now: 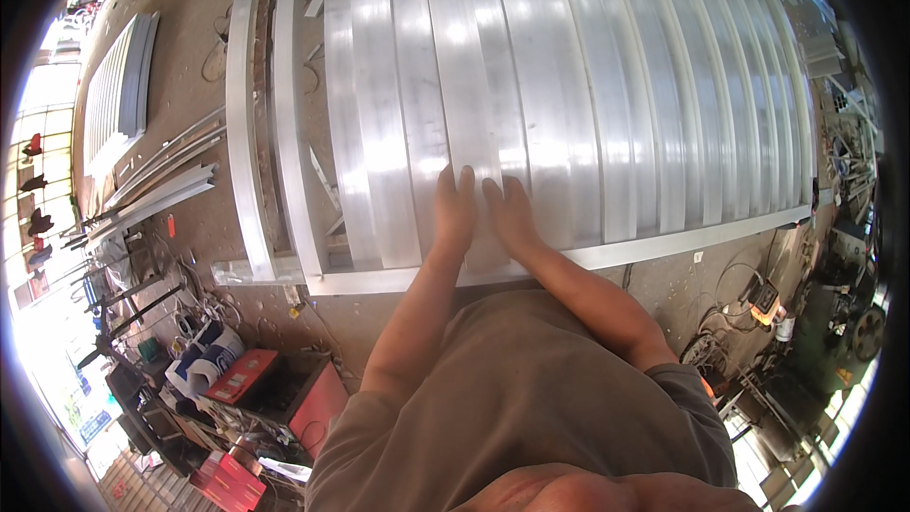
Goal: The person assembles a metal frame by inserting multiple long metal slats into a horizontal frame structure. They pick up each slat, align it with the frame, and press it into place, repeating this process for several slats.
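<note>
A long silvery metal slat (471,104) runs away from me among several others laid side by side. My left hand (455,216) grips its left edge, thumb on top and the other fingers partly hidden past the edge. On the opposite edge, my right hand (512,218) holds the same slat, its thumb also on the upper face. Both hands are close together near the slat's near end. A metal frame rail (654,248) crosses under my forearms along the near side of the slats.
Two long metal bars (290,133) lie left of the slats. A stack of panels (123,85) and loose metal profiles (166,194) rest farther left. At lower left stands a red box (318,408); a yellow-and-black tool (761,301) with cable lies on the right floor.
</note>
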The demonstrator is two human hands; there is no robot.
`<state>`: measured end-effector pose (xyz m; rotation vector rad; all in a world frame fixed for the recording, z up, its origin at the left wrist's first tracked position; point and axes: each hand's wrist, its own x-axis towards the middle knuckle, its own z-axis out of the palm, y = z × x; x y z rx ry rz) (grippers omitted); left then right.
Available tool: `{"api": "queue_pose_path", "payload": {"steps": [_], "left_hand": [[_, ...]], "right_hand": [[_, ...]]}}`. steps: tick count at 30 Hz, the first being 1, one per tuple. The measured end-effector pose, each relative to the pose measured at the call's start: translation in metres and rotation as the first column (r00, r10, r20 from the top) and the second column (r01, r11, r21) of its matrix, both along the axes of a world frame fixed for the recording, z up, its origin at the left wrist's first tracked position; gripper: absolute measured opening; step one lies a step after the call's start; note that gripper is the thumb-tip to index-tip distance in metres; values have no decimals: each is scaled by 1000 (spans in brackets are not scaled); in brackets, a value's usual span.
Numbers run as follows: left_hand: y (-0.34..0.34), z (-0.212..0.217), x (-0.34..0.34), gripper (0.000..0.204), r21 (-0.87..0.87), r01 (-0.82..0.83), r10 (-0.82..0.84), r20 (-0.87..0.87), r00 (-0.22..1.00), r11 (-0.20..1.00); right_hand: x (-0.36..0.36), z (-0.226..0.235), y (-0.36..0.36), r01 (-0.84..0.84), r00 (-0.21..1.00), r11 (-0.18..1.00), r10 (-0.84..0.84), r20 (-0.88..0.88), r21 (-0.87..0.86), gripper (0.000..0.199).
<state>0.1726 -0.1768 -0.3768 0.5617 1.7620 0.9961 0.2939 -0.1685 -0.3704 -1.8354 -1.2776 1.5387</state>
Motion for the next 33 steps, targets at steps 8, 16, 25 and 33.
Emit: {"api": "queue_pose_path", "payload": {"steps": [8, 16, 25, 33], "left_hand": [[-32, -7, -13, 58, 33, 84, -77, -167, 983, 996], [-67, -32, -30, 54, 0, 184, -181, -187, 966, 983], [-63, -25, -26, 55, 29, 21, -24, 82, 996, 999], [-64, -38, -24, 57, -24, 85, -85, 5, 996, 996]], "right_hand": [[-9, -2, -1, -25, 1000, 1000, 25, 18, 10, 58], [-13, -14, 0, -76, 995, 997, 74, 72, 24, 64], [8, -31, -10, -128, 972, 991, 131, -193, 30, 65], [12, -26, -6, -181, 971, 978, 194, -138, 105, 77]]}}
